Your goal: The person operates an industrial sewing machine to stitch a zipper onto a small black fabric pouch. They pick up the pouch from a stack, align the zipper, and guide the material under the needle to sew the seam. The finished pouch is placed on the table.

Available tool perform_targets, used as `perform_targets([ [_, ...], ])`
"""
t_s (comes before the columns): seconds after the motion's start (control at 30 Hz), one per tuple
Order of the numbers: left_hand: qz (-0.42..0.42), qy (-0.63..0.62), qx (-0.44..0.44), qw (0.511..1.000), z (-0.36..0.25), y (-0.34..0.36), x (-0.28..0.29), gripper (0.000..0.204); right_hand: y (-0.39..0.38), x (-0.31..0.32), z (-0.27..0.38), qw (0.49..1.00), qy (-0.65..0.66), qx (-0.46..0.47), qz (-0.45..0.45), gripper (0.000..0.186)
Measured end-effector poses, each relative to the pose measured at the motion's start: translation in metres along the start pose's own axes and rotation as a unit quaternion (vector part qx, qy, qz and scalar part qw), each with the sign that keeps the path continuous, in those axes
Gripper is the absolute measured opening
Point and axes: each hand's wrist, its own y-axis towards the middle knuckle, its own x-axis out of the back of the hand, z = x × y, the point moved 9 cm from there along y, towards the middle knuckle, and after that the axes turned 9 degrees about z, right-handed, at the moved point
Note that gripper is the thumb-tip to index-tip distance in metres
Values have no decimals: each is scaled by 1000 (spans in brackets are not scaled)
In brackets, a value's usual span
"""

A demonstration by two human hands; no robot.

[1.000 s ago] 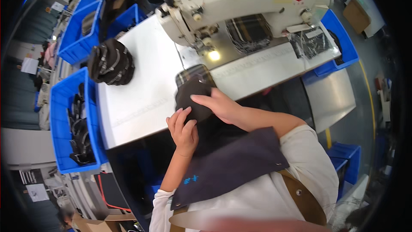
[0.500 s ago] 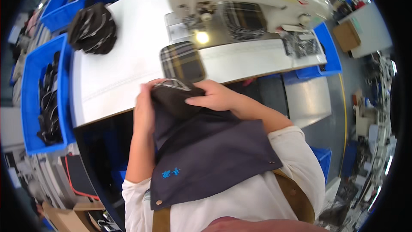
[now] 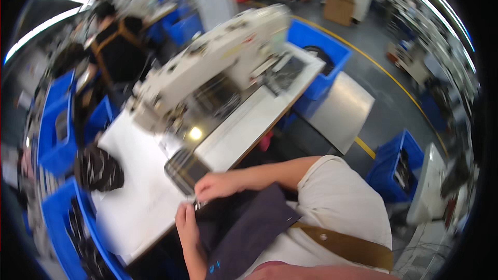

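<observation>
The right hand [image 3: 215, 185] curls closed on a dark piece [image 3: 197, 205]; the left hand [image 3: 187, 224] has an unclear hold; steadying both should help.

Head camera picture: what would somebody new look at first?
Probably the big cream sewing machine, slanting across the white table with a bright light glowing under its head. Next, maybe the plaid piece near the table's front edge, with the right hand and left hand close by. Blue bins stand out at both sides of the picture.
</observation>
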Motion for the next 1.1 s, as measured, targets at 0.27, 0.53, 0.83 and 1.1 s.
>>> perform_targets([
  [0.27, 130, -132, 8, 983, 5, 2, -35, 8, -11, -15, -4, 1000, -2, -12, 16, 23],
  [0.53, 112, -198, 13, 974, 47, -13, -1, 14, -18, 15, 8, 964, 246, 82, -55, 25],
  [0.83, 50, -452, -4, 891, 43, -19, -14, 27, -10, 14, -2, 987, 153, 26, 36, 32],
  [1.1, 13, -368, 65, 927, 52, 9, 37, 44, -19, -12, -54, 981, 135, -129, 51, 36],
])
